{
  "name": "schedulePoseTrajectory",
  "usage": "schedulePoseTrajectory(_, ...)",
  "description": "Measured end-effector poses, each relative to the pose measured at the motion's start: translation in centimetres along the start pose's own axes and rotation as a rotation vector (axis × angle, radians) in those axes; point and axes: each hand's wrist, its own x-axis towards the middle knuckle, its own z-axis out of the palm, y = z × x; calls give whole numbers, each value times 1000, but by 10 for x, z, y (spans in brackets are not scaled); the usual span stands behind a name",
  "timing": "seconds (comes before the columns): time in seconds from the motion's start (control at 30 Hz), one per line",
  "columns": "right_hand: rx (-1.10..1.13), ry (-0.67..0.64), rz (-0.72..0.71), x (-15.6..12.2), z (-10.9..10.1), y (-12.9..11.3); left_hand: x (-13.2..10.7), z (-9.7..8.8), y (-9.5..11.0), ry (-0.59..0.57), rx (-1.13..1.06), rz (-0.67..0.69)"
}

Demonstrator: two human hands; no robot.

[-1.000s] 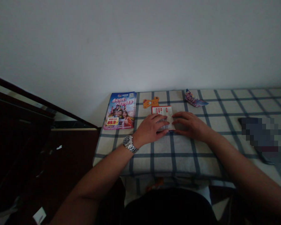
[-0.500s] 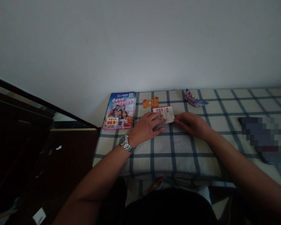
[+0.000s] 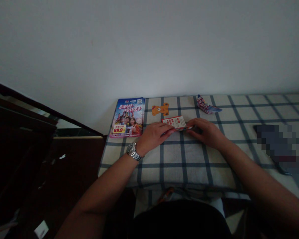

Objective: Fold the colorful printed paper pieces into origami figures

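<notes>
A small sheet of printed paper (image 3: 177, 122), white with red marks, lies on the checked cloth between my hands, its near edge folded up. My left hand (image 3: 154, 135), with a silver watch at the wrist, pinches the paper's left near corner. At the right near corner, the fingers of my right hand (image 3: 205, 132) close on the fold. My fingers hide part of the near edge. Just beyond the paper, a brown teddy bear figure (image 3: 160, 109) lies flat on the cloth.
A stack of colourful flyers (image 3: 127, 118) lies at the table's left end. Toward the wall sits a folded paper piece (image 3: 206, 105). A dark flat object (image 3: 274, 146), partly pixelated, rests at the right. The checked tablecloth (image 3: 184, 166) hangs over the front edge.
The paper's near edge has been turned up into a fold, showing its coloured underside. My left fingers have drawn together onto it; my right hand has shifted slightly.
</notes>
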Motion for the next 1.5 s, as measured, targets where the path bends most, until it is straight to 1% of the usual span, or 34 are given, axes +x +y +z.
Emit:
schedulePoseTrajectory(0.1,-4,5,20,0,0,-1,-1,-1,2,-18,-16,-32)
schedulePoseTrajectory(0.2,-23,10,89,0,1,-3,-1,-2,5,-26,2,-124)
schedulePoseTrajectory(0.3,0,-1,161,-1,3,-4,0,-4,7,-35,-58,-190)
schedulePoseTrajectory(0.37,46,-4,197,-2,5,-4,1,-5,8,-25,-118,-194)
schedulePoseTrajectory(0.47,100,1,231,-2,7,-4,4,-4,10,23,-172,-170)
schedulePoseTrajectory(0.63,78,16,268,-1,10,-3,6,2,8,89,-134,-143)
schedulePoseTrajectory(0.7,74,19,265,0,11,-3,6,4,5,112,-96,-132)
schedulePoseTrajectory(0.9,42,82,191,4,11,-1,6,9,0,77,-12,-172)
schedulePoseTrajectory(1.07,11,80,138,4,13,1,8,10,0,72,7,-171)
schedulePoseTrajectory(1.3,-20,71,135,5,14,-4,8,8,0,57,12,-155)
schedulePoseTrajectory(1.5,-14,84,148,7,14,-6,6,6,0,25,32,-103)
